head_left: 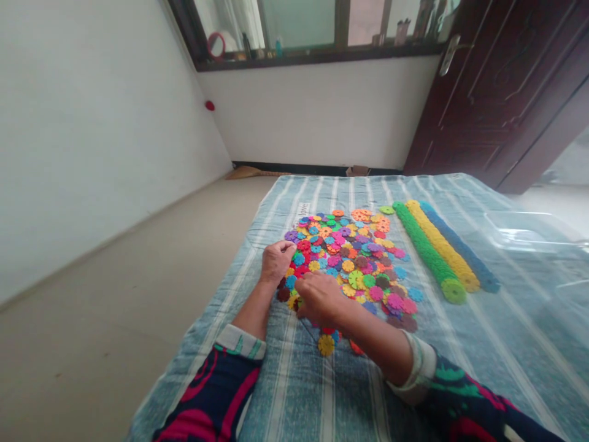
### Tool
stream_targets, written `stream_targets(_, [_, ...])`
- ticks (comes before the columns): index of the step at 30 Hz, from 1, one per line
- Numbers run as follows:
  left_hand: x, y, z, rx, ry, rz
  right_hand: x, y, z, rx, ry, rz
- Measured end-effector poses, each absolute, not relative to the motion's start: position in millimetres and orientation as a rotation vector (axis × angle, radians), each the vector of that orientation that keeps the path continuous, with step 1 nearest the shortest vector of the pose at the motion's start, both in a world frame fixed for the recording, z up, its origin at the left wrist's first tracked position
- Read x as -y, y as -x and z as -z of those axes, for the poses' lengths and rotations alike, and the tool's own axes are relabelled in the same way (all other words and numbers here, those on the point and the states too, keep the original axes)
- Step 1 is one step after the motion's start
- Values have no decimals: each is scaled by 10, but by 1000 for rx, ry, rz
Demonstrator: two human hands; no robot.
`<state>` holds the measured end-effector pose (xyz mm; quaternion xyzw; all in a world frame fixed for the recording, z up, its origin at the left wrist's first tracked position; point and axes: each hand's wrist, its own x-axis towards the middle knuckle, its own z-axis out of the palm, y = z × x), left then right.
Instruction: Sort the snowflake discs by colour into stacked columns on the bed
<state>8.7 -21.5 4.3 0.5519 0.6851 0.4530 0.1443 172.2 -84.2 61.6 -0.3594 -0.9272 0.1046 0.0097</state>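
Sleeves (207, 393): lower edge.
Left hand (277, 259): fingers bent, grip unclear.
Notched discs (348, 266): centre, right of left fingertips.
Right hand (322, 299): curled, grasp hidden, farther over discs.

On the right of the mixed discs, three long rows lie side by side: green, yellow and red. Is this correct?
Not quite: the third row is blue, not red, as the head view shows. The green row and yellow row do lie beside it, right of the mixed discs.

Soft, even light; glare on the clear box (522, 245); wide-angle distortion tilts the door (499, 86); fine detail blurs.
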Motion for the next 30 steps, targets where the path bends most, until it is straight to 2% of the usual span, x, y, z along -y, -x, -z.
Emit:
stream_targets(9, [232,-84,-63,-1953,-1579,-1319,645,-1731,-551,2765,1219,-531])
stream_targets(17, [226,-74,-58,-1919,-1562,-1322,400,-1938,-450,2472,1123,-716])
stream_targets(30, [206,-6,-69,-1876,-1500,-1380,169,-2530,-315,1981,1099,-795])
